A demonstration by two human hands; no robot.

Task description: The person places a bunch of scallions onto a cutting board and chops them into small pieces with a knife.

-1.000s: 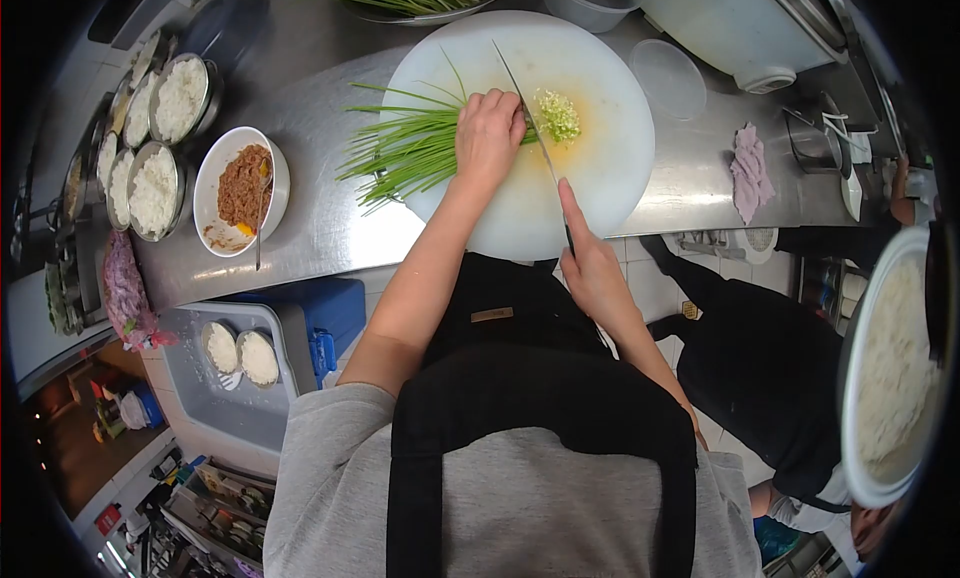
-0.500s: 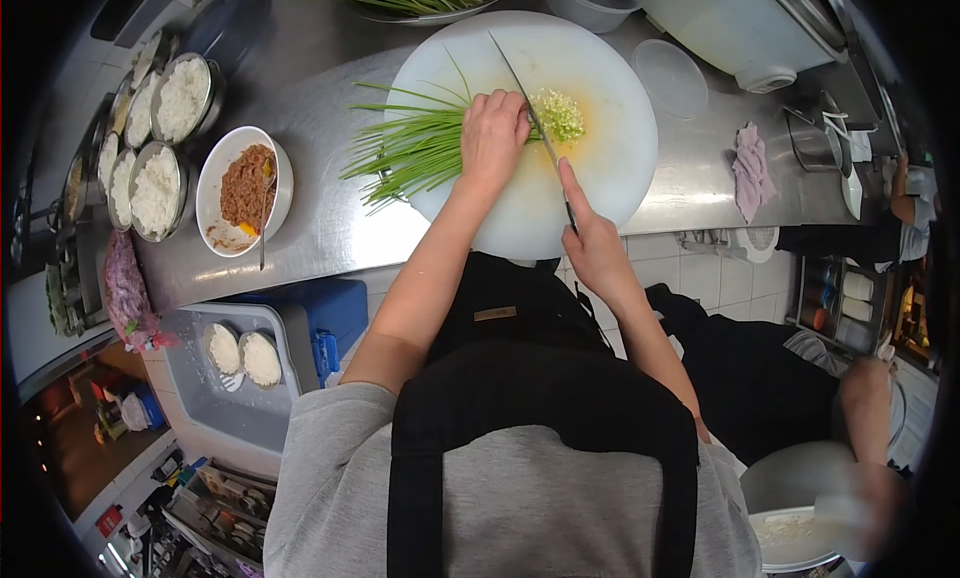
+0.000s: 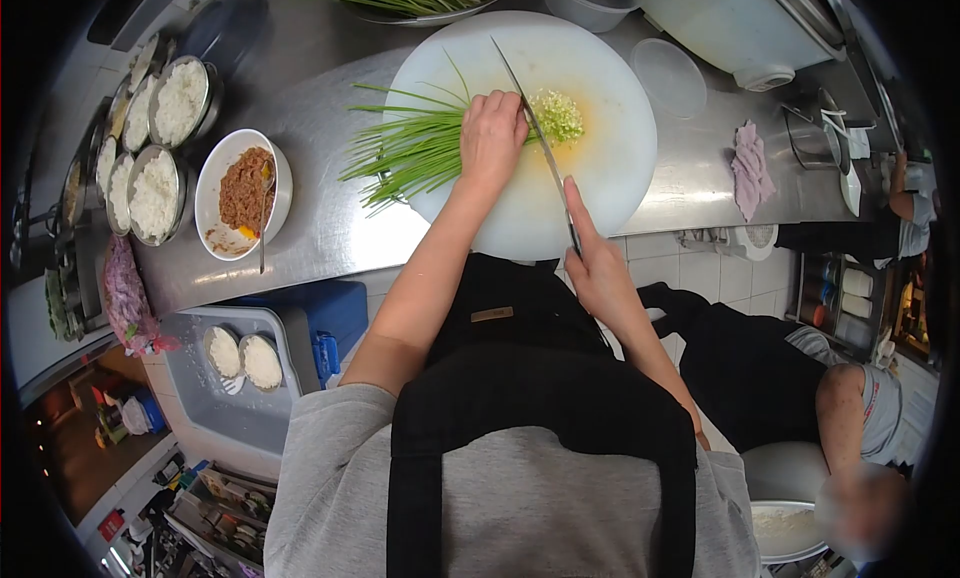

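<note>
A bunch of long green chives [image 3: 415, 148] lies across a round white cutting board [image 3: 610, 188], its leafy tips toward the left edge. My left hand [image 3: 490, 138] presses down on the bunch with curled fingers, close beside the blade. In my right hand [image 3: 603, 268] is a long kitchen knife [image 3: 545, 148]; the fingers wrap the handle and the index finger lies along the blade's spine. The blade points away from me, between my left fingertips and a small pile of chopped pale-green pieces [image 3: 558, 118].
Left of the board are a white bowl of brown minced food [image 3: 245, 188] with a spoon and several metal bowls of rice [image 3: 157, 195]. A pink cloth [image 3: 750, 171] and clear lid [image 3: 670, 78] lie right. Another person [image 3: 770, 368] bends over a large pot [image 3: 790, 528] at lower right.
The knife and my right hand have shifted slightly toward me. My left hand stays almost in place. The other person's arm at lower right has moved.
</note>
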